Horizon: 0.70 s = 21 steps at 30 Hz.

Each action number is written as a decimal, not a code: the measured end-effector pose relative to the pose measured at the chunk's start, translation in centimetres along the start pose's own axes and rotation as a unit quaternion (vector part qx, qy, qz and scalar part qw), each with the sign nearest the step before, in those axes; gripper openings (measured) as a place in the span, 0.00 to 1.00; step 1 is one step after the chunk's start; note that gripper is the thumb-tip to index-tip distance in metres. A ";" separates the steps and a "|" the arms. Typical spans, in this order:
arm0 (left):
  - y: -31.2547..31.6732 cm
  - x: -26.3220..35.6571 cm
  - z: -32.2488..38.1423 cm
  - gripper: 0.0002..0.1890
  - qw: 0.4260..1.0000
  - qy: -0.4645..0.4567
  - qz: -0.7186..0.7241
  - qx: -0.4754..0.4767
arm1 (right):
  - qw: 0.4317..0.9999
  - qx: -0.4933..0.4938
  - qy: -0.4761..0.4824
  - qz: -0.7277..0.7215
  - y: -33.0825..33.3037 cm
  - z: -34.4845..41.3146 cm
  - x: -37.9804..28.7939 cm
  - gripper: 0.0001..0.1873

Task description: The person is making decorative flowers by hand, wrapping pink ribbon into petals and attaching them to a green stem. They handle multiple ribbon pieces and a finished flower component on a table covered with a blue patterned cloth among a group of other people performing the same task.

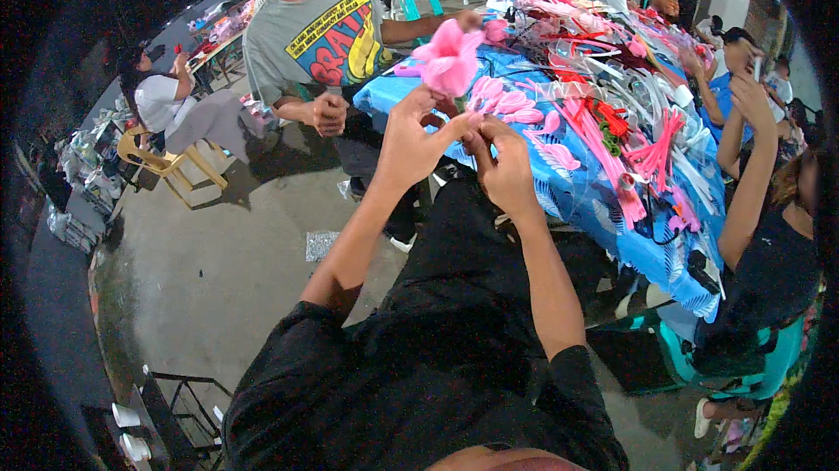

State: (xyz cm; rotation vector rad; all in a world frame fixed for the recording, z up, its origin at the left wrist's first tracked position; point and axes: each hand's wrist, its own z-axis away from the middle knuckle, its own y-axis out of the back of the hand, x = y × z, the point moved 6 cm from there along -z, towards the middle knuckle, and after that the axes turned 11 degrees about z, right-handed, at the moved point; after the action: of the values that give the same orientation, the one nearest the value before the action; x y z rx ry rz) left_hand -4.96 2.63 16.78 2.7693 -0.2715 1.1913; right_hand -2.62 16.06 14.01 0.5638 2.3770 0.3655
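A pink flower of fuzzy chenille stems [449,58] stands up above the fingers of my left hand [413,137], which grips it near its base. My right hand [503,166] pinches at that base too, its fingertips meeting my left thumb. Whatever lies between the fingertips is hidden. Just beyond my hands, several loose pink petal loops [508,103] lie on a table with a blue leaf-patterned cover [593,209]. A pink glue gun [683,212] rests near the table's right edge.
Bundles of pink chenille stems [600,156], red stems [606,117] and white strips [695,176] crowd the table. A person in a grey shirt [314,45] sits across to the left. Another person in black [773,261] sits close on the right. A tan plastic chair [174,163] stands at left.
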 end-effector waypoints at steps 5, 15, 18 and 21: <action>0.5 -1.6 0.6 0.12 0.996 0.070 0.008 -0.058 | 0.985 -0.087 -0.083 -0.123 -0.8 0.9 1.9 0.09; -0.2 -3.4 1.4 0.10 0.997 0.072 -0.011 0.023 | 0.986 0.106 0.009 0.129 -0.5 2.5 1.2 0.06; -0.2 -3.7 1.9 0.10 0.996 0.076 -0.040 -0.002 | 0.984 0.100 0.046 0.143 -1.6 3.7 2.2 0.05; 0.8 -5.0 3.1 0.16 0.984 0.164 0.049 -0.038 | 0.989 0.049 0.005 0.138 -3.1 5.5 2.6 0.10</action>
State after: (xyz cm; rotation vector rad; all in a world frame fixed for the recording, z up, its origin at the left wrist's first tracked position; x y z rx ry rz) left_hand -6.30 1.93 11.04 2.4662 -0.4130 1.5978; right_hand -1.71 15.27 7.24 0.9437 2.3401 0.3738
